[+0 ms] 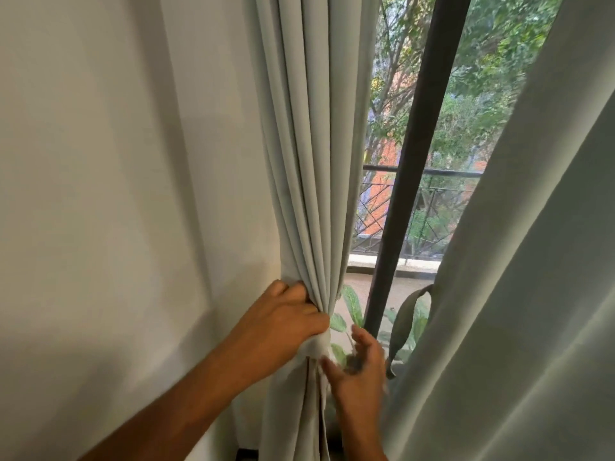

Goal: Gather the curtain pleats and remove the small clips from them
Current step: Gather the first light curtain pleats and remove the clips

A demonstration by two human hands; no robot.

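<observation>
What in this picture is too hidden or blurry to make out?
Head view:
- Small clips: none visible; the left hand grips and covers the gathered curtain pleats.
- Right hand: motion-blurred, so whether it holds anything is unclear.
- Curtain top and hem: cut off by the frame edges.

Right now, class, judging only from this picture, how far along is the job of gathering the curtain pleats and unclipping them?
Done: the left curtain is bunched into tight pleats. In hand: the left hand grips the bundle at its narrowest point, while the right hand, blurred with fingers spread, is at the fabric just below. Left: no clip is visible, so clip removal cannot be confirmed. The right curtain hangs ungathered.
</observation>
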